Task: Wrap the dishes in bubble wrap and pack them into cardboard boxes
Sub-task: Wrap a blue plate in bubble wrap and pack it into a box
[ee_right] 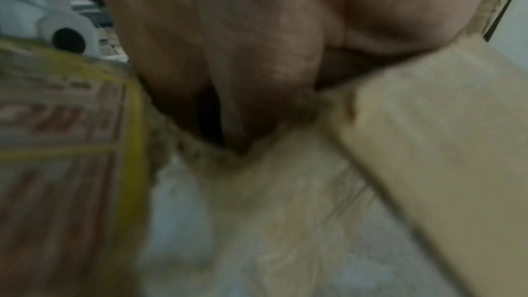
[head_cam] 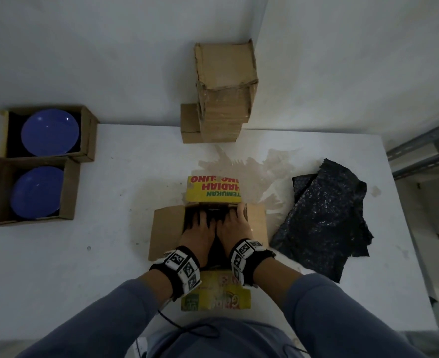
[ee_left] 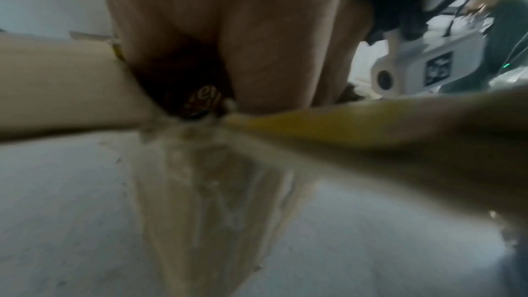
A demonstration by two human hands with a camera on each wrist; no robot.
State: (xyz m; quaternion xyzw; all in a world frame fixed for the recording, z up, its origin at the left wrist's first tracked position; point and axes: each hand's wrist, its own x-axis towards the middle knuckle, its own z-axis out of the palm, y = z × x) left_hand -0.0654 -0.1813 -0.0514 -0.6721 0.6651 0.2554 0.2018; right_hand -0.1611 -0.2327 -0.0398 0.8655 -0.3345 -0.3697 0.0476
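White table [head_cam: 58, 267] in a white-walled corner: both hands reach into an open brown cardboard box [head_cam: 165, 228] with yellow printed flaps.
Left hand [head_cam: 199, 229] and right hand [head_cam: 230, 227] lie side by side, fingers spread straight onto something dark inside; crumpled black bubble wrap [head_cam: 324, 223] lies just right; two blue plates [head_cam: 50, 132] sit boxed far left.

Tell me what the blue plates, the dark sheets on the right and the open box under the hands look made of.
Blue plates: glossy, with highlights; ceramic or melamine. Dark sheets: black bubble wrap, shiny and dimpled. Open box: matte brown cardboard with yellow printed flaps.
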